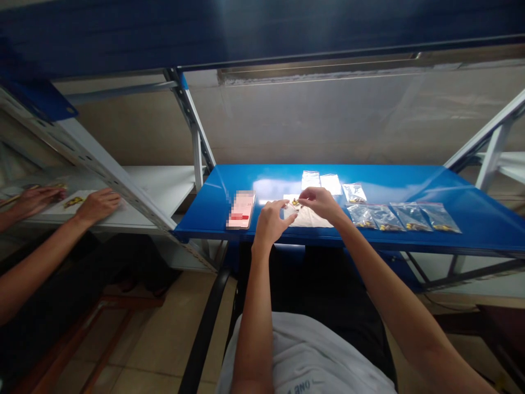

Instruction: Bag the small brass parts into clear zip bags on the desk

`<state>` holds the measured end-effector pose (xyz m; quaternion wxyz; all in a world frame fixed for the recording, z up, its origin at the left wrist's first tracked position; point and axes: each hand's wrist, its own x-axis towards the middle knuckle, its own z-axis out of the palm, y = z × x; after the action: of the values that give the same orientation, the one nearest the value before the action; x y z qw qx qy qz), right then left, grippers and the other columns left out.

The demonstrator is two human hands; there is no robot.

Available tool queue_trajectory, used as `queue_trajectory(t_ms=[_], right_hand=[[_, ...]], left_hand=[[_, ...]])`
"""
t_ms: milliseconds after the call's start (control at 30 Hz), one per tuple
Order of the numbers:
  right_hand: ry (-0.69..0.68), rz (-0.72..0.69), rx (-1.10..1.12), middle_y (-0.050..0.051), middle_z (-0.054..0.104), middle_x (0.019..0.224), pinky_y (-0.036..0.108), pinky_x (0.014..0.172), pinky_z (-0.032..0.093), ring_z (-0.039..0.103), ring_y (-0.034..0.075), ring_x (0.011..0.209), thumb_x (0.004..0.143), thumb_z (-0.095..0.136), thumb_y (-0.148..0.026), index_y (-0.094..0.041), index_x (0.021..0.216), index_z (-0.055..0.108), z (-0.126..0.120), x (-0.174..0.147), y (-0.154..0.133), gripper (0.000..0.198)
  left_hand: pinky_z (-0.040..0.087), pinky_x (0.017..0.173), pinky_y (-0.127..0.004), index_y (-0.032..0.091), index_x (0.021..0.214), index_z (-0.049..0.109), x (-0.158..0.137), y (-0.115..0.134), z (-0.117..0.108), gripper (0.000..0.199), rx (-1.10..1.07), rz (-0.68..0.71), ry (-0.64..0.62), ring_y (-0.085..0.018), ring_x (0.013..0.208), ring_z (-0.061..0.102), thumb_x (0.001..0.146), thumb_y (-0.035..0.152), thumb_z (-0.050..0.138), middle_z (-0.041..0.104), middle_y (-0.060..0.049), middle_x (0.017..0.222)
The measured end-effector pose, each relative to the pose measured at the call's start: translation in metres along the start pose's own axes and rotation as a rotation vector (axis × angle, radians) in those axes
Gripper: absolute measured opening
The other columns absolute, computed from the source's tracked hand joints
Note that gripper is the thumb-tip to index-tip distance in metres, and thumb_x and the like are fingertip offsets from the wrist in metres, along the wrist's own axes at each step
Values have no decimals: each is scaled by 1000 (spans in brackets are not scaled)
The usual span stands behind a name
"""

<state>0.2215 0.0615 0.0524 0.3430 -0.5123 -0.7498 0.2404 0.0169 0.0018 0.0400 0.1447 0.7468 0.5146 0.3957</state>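
Observation:
A white sheet (314, 220), which could be paper or cloth, lies near the front edge of the blue shelf. On it sits a small heap of yellow and dark pieces (295, 202), too small to name. At the left side of the heap is my left hand (271, 220), its thumb and forefinger curved and apart. My right hand (322, 201) comes in from the right, fingertips pinched together beside the heap. Whatever is in that pinch is too small to make out.
A phone-like pink object (241, 210) lies left of my hands. Several clear bags with yellow and brown pieces (406, 218) lie to the right, and white packets (330, 184) behind. Another person's hands (98, 203) work at a white shelf beyond the metal post (102, 156).

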Motion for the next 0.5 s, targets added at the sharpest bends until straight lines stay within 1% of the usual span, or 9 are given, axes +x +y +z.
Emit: queue_trajectory(t_ms=[67, 133, 300, 400, 500], right_hand=[[-80, -38, 100, 6, 75, 81, 31, 66, 45, 64, 20, 73, 84, 70, -38, -17, 87, 75, -5, -3, -11, 22], [-143, -73, 154, 7, 75, 81, 31, 65, 46, 63, 19, 72, 82, 70, -40, -17, 86, 75, -6, -5, -21, 24], [-221, -106, 182, 8, 77, 85, 33, 69, 49, 65, 21, 76, 82, 70, -43, -18, 87, 79, -7, -6, -29, 27], [-229, -102, 162, 8, 78, 87, 34, 72, 49, 66, 22, 79, 87, 67, -47, -19, 92, 81, -10, -9, -28, 32], [-152, -88, 116, 10, 77, 98, 35, 77, 52, 66, 23, 86, 91, 66, -52, -21, 100, 82, -12, -17, -26, 36]], left_hand=[[57, 92, -38, 19, 130, 72, 0, 2, 0, 45, -19, 12, -9, -24, 99, 71, 89, 32, 83, 78, -9, 112], [57, 91, -37, 19, 132, 70, 0, 4, 0, 46, -34, 28, -16, -24, 100, 70, 90, 32, 82, 77, -9, 115], [57, 90, -36, 19, 130, 70, 0, 4, 0, 43, -31, 46, -11, -24, 100, 70, 90, 31, 81, 77, -9, 116], [56, 89, -36, 19, 129, 71, 0, 2, 1, 42, -36, 40, -1, -24, 99, 70, 90, 33, 81, 77, -9, 114], [56, 89, -36, 19, 131, 71, 0, 2, 1, 45, -43, 23, 24, -24, 97, 70, 91, 37, 81, 77, -9, 112]])
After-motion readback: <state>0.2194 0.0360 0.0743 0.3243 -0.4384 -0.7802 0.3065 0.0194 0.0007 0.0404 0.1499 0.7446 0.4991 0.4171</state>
